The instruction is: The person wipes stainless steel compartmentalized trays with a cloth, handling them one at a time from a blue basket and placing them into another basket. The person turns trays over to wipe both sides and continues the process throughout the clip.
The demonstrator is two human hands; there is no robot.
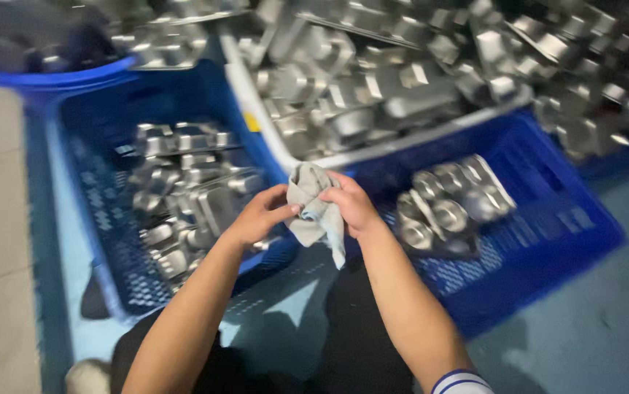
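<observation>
Cloth point(316, 208): grey, soft, crumpled into a loose wad, held up between both hands at the middle of the view, above the gap between two blue crates. One limp corner hangs down below the hands.

Left hand point(259, 215): forearm comes up from the lower left, bare, wrist bent inward. Fingers curl toward the cloth, thumb and fingertips pinching its left edge. Grip pressed together on the fabric.

Right hand point(354, 206): forearm rises from the lower right, a white cuff with blue stripes point(460, 381) at the bottom edge. Hand wraps the right side of the cloth, fingers closed round it; whether anything lies inside the wad cannot be told.

Cloth surface looks matte and wrinkled, with folds bunched at the top.

Left crate point(103, 219): blue plastic, perforated mesh floor and walls, holding a heap of metal parts point(190, 190), silvery, blocky, with round bores. Just behind the left hand.

Right crate point(548, 226): same blue mesh plastic, mostly bare floor, a small cluster of metal fittings point(449, 204) with round openings lying near its back wall, just beside the right hand.

Pale tray point(256, 109) behind both, stacked high with more shiny metal pieces, blurred. Another blue bin rim point(44, 76) at upper left, also filled with metal.

Floor point(1, 241) pale at left, bluish grey at right. Dark trousers point(358, 328) below the arms.
</observation>
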